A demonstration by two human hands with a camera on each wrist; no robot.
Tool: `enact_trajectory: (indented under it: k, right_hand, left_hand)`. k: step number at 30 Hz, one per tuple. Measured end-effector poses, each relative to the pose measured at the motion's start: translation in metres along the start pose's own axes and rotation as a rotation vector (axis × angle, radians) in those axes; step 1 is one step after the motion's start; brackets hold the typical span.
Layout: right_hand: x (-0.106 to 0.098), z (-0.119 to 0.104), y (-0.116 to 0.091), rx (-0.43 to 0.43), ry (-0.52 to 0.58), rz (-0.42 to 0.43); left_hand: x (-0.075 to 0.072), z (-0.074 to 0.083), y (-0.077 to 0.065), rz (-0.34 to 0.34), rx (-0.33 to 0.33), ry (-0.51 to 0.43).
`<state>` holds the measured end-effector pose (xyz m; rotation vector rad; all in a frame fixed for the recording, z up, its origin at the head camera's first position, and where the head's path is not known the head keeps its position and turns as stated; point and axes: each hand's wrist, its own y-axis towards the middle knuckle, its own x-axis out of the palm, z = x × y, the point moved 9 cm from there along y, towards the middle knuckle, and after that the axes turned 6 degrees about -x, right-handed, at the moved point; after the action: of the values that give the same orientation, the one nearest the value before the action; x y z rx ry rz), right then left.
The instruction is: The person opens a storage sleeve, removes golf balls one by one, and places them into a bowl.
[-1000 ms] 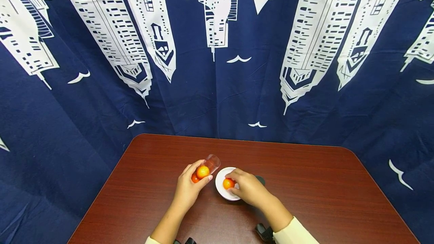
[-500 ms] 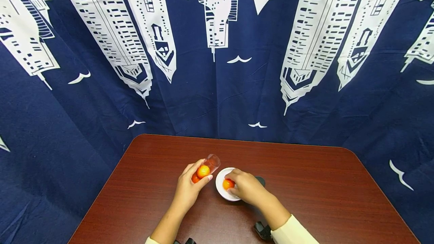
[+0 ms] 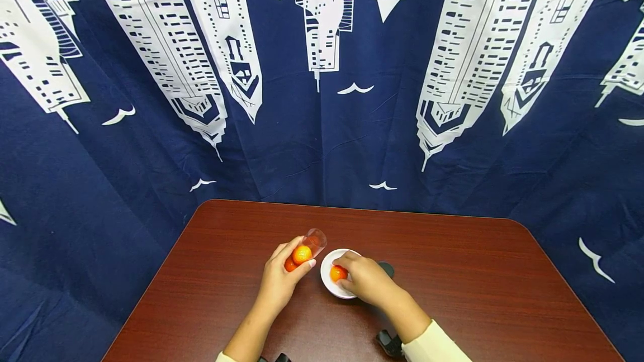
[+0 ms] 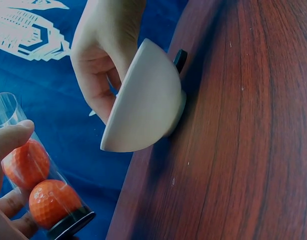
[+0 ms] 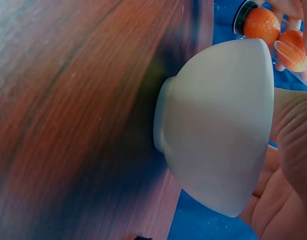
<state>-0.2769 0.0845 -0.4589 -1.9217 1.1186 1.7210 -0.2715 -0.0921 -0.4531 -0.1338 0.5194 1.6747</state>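
My left hand [image 3: 279,279] holds a clear plastic tube [image 3: 319,239], tilted with its open end toward the far right. Inside it are two orange golf balls [image 4: 52,202], and a black cap [image 4: 72,225] closes the lower end. To the right, a white bowl [image 3: 328,286] stands upright on the table. The fingers and thumb of my right hand [image 3: 371,279] reach down into the bowl, around another orange ball [image 3: 337,274]. In both wrist views the bowl's wall hides that ball and the fingertips.
A dark round disc [image 3: 387,268] lies on the brown wooden table [image 3: 453,272], just beyond my right hand. Behind the table's far edge hangs a blue cloth [image 3: 282,149] printed with white buildings. Black wrist gear [image 3: 390,344] sits by the right sleeve.
Almost nothing differs. The left hand and tube keep their place, and the right hand stays in the bowl with its fingers around the ball, shifting only very slightly.
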Motion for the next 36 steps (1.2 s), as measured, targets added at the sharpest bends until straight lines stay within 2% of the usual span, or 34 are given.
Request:
enact_trajectory:
  k: [14, 21, 27, 36]
  right_hand:
    - [-0.003, -0.001, -0.002, -0.006, 0.034, 0.033]
    - [-0.014, 0.002, -0.005, 0.034, 0.074, 0.124]
    - [-0.025, 0.008, -0.011, 0.076, 0.152, 0.205]
    - [-0.041, 0.013, -0.022, 0.051, 0.277, 0.357]
  left_hand:
    - [-0.002, 0.0, 0.0, 0.001, -0.008, -0.004]
    - [-0.006, 0.001, 0.001, -0.002, -0.013, 0.003]
    - [-0.007, 0.002, 0.002, 0.0, -0.003, 0.009]
    - [-0.007, 0.01, 0.0, -0.012, 0.039, 0.046]
